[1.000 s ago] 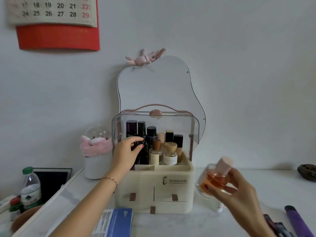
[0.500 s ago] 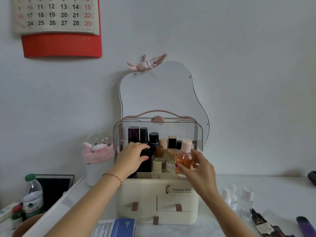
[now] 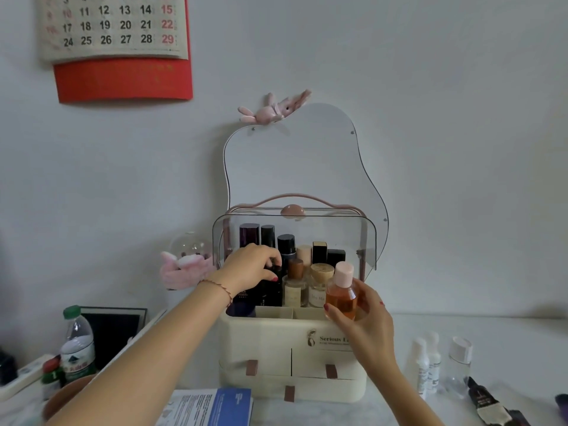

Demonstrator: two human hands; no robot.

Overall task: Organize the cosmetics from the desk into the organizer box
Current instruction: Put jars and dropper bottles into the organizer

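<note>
From the head view, your right hand (image 3: pixel 364 321) grips the clear round bottle of orange liquid with a pink cap (image 3: pixel 341 293), held upright at the front right corner of the cream plastic organizer box (image 3: pixel 270 345), just above its open top compartment. Your left hand (image 3: pixel 250 265) is curled around a dark bottle (image 3: pixel 272 290) standing inside among the others. Three small clear and white bottles (image 3: pixel 436 364) stand on the white surface (image 3: pixel 507 339) to the right.

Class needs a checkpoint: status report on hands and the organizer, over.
Left hand on dark bottles. Right hand holds orange bottle at organizer front-right. Slot clear.

Bare forearms; red nails; braided bracelet (image 3: pixel 218 287) left wrist.
</note>
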